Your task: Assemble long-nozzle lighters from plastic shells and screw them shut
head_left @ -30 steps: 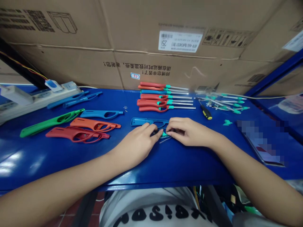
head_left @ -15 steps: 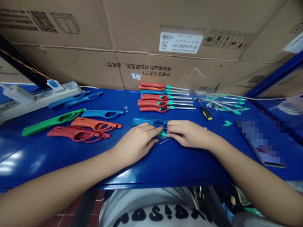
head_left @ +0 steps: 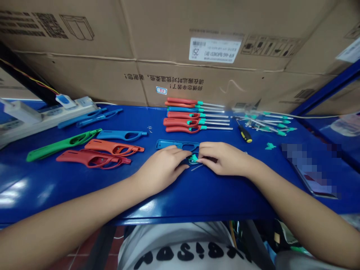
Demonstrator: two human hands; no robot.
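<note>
Just in front of a blue lighter casing half, open side up on the table, my two hands meet. My right hand pinches a small teal trigger piece between thumb and fingers. From the left, the bent fingers and thumb of my left hand close in at the same piece. What lies between its fingertips is too small to make out. A thin wire loops under the trigger, and a thin metal rod lies beside it. My right fingers cover the right end of the casing.
Red, orange, green and blue casing halves lie on the left, near a power strip. Several lighters are lined up at the back. Metal tubes with teal ends, a screwdriver and a phone are on the right.
The teal trigger piece shows more plainly between my fingers and sits slightly higher. My left fingertips have drawn back a little from the casing. The casing stays put.
</note>
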